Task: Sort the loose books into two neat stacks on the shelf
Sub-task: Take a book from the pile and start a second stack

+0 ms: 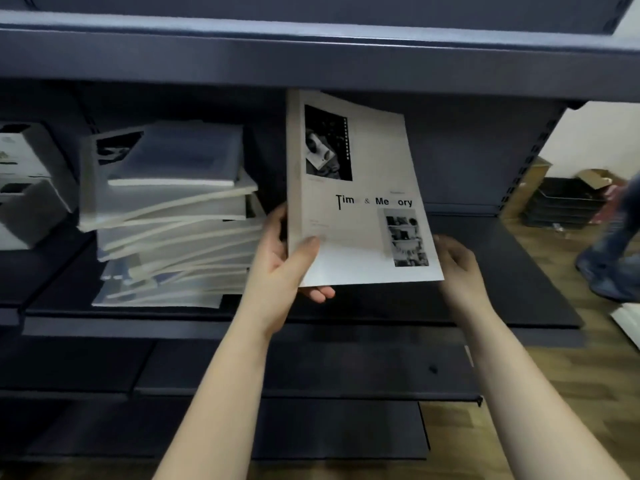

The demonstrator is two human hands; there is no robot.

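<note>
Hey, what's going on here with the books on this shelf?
A person is sorting books at a dark shelf. Their left hand grips a pale book titled "Time & Memory" by its lower left edge, thumb on the cover, holding it upright over the right part of the shelf. The right hand is at the book's lower right edge; whether it grips is unclear. An untidy pile of books lies on the shelf to the left.
</note>
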